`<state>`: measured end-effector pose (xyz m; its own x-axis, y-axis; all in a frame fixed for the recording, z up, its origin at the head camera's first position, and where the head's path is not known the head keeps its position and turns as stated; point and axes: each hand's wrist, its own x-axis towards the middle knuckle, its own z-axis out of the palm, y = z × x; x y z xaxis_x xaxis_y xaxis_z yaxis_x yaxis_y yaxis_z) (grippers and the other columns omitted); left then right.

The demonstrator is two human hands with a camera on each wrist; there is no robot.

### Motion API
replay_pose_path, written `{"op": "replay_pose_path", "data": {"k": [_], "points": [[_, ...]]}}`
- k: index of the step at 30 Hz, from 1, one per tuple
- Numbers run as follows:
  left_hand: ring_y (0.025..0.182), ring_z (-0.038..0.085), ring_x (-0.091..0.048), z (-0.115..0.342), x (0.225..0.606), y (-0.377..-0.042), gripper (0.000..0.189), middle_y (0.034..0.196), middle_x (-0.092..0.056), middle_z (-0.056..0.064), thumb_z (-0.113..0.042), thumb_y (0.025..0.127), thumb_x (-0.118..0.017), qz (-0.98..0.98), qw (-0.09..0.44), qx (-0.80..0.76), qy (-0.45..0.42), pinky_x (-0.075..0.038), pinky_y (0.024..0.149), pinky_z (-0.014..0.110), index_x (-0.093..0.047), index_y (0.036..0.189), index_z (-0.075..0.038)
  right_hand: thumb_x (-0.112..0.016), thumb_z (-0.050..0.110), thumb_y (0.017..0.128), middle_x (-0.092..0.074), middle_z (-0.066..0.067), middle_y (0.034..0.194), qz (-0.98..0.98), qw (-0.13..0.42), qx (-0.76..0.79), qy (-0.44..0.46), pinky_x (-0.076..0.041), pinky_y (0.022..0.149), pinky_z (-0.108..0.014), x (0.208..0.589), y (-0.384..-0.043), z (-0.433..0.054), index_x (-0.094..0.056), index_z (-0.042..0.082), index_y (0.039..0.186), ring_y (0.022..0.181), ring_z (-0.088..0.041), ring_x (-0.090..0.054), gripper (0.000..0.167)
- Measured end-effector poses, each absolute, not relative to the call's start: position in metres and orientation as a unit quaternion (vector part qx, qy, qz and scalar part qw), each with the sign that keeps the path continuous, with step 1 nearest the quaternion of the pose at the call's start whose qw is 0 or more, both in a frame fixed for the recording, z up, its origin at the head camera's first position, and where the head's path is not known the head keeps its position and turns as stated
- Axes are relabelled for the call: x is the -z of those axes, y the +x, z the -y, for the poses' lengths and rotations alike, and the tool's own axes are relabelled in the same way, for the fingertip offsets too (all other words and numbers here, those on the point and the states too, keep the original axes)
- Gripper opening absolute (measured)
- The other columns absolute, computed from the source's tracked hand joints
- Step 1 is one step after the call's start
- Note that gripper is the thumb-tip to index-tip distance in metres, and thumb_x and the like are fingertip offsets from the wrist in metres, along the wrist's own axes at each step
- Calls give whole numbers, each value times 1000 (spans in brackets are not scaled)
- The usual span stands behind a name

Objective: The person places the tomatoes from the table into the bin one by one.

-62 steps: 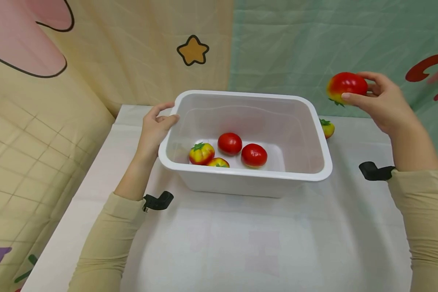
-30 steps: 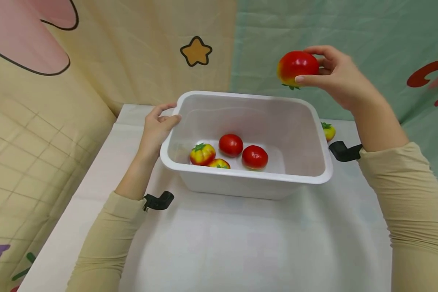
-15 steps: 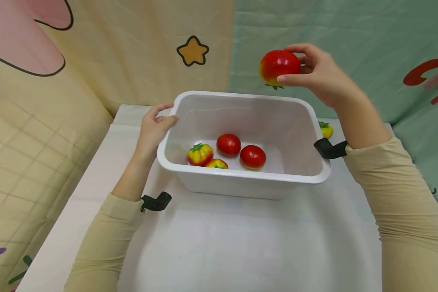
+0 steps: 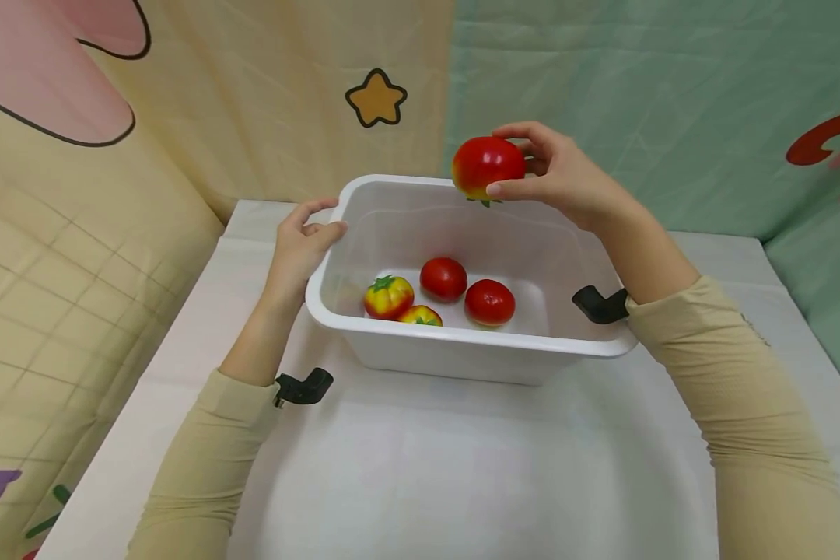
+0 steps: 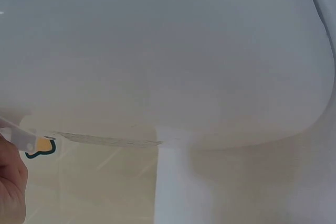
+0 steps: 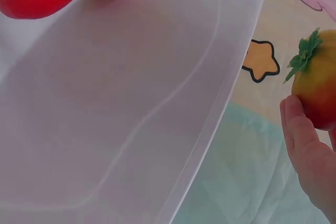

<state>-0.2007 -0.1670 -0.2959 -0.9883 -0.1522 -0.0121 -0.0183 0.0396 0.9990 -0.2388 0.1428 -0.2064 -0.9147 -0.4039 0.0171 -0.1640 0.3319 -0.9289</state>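
Observation:
My right hand [image 4: 567, 175] holds a red tomato [image 4: 488, 165], yellow near its green leafy top, between thumb and fingers. This tomato is above the back rim of the white plastic bin [image 4: 462, 354], leaves facing down. In the right wrist view the tomato [image 6: 320, 90] shows its leaves beside the bin's edge. At the bin's left end my left hand [image 4: 301, 243] grips the rim, thumb on the inner side. Inside the bin lie two red tomatoes [image 4: 443, 279] and two yellow-red ones [image 4: 388, 297], one partly hidden by the front wall. In the left wrist view the bin's outer wall [image 5: 157, 51] fills most of the picture.
The bin stands on a table with a white cloth [image 4: 420, 467]. Behind it hangs a printed curtain [image 4: 287, 93] with a star. A black wrist mount [image 4: 600, 304] on the right arm hangs over the bin's right end.
My right hand has carried the tomato leftward from beyond the bin's right end, then lowered it toward the back rim. A tomato right of the bin is now hidden. The left hand keeps still.

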Motion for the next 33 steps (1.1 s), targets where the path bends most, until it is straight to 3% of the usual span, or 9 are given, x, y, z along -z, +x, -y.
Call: {"op": "replay_pose_path", "data": {"k": [19, 28, 33], "points": [[66, 17, -63, 166, 298, -199, 37, 71, -60, 5, -13, 86, -62, 722, 49, 688, 57, -54, 58, 24, -55, 122, -10, -72, 11, 79, -50, -8, 124, -813, 187, 495, -243, -52, 82, -33, 229, -238, -123, -43, 15, 132, 107, -25, -53, 60], [67, 17, -63, 168, 296, -200, 37, 72, -61, 6, -13, 87, -61, 723, 51, 686, 59, -54, 58, 24, -55, 123, -10, -71, 13, 80, -46, -5, 128, -818, 232, 457, -259, -51, 85, -38, 236, -240, -121, -40, 16, 132, 114, -23, -47, 61], [67, 16, -63, 166, 296, -201, 37, 71, -61, 5, -12, 86, -61, 722, 50, 687, 59, -54, 58, 24, -55, 123, -10, -68, 21, 84, -42, -7, 137, -837, 242, 403, -280, -43, 96, -43, 237, -241, -126, -38, 14, 137, 125, -26, -40, 61]]}}
